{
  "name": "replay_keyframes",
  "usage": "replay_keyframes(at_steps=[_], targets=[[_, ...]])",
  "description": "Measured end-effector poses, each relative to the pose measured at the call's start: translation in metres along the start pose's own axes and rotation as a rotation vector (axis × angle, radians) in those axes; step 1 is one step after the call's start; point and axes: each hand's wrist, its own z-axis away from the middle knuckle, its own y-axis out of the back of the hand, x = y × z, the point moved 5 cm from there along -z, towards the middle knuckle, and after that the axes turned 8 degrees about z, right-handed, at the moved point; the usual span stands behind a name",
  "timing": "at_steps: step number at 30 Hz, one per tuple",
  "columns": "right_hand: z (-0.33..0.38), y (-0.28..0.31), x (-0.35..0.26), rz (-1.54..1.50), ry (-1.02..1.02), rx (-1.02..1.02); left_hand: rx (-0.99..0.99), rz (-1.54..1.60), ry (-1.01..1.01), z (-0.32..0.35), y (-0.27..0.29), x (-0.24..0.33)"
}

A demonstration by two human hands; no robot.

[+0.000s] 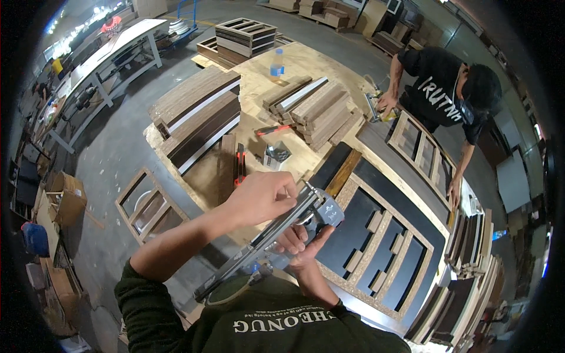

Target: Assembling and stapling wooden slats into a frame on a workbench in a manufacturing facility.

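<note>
A grey metal nail gun (pixel 282 229) with a long straight magazine lies tilted across the middle of the view, above a dark framed panel (pixel 376 235). My left hand (pixel 262 197) rests on top of the gun's magazine near its head, fingers curled over it. My right hand (pixel 300 241) grips the gun from underneath. Both forearms come up from the lower edge in dark green sleeves.
Stacks of dark wood strips (pixel 197 115) and shorter blocks (pixel 318 109) lie on the plywood bench (pixel 259 76). A plastic bottle (pixel 276 63), a red-handled tool (pixel 273 129) and an open box of fasteners (pixel 276 154) sit nearby. Another person (pixel 447 94) leans over a second frame at right.
</note>
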Motion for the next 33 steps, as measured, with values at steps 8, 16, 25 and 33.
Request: replay_keyframes(at_steps=[8,16,25,33], targets=[[-0.004,0.003,-0.019,-0.302,0.141,-0.03,0.06,0.119,0.071,0.043,0.027,-0.003],[-0.015,0.042,-0.035,-0.408,0.303,0.313,0.414,0.763,0.067,0.139,0.04,-0.048],[-0.008,0.011,-0.025,-0.116,0.176,0.305,0.368,1.273,0.054,0.171,-0.014,-0.057],[-0.02,0.005,-0.012,-0.054,0.082,0.026,0.54,1.387,0.174,0.189,-0.027,-0.079]])
